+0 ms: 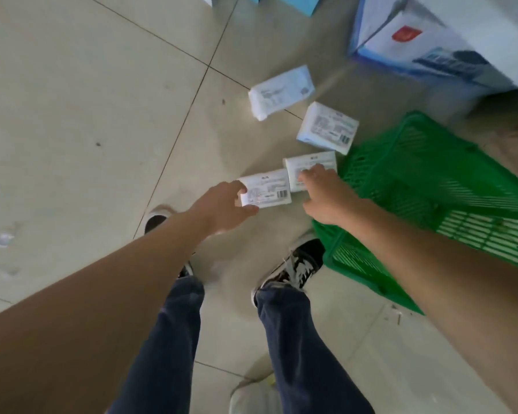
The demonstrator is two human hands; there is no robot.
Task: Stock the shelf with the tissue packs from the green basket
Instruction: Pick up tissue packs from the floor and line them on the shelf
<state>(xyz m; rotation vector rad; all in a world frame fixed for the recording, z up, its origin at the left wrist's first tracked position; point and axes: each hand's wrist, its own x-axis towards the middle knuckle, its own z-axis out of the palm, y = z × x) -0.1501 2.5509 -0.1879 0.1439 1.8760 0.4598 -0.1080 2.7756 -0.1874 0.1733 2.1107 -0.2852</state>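
Observation:
Several white tissue packs lie on the tiled floor beside the green basket [425,186], which is tipped on its side at the right. My left hand [222,209] reaches down and its fingers close around the nearest tissue pack [268,189]. My right hand [326,195] rests its fingertips on a second tissue pack [310,167] just left of the basket; whether it grips it is unclear. A third tissue pack [328,127] and a fourth tissue pack [281,91] lie farther away, untouched.
A large blue-and-white carton [431,49] stands at the upper right, with light blue boxes [299,3] along the top edge. My feet in black-and-white sneakers [296,264] stand just below the packs. A pale bag [251,395] lies on the floor at the bottom.

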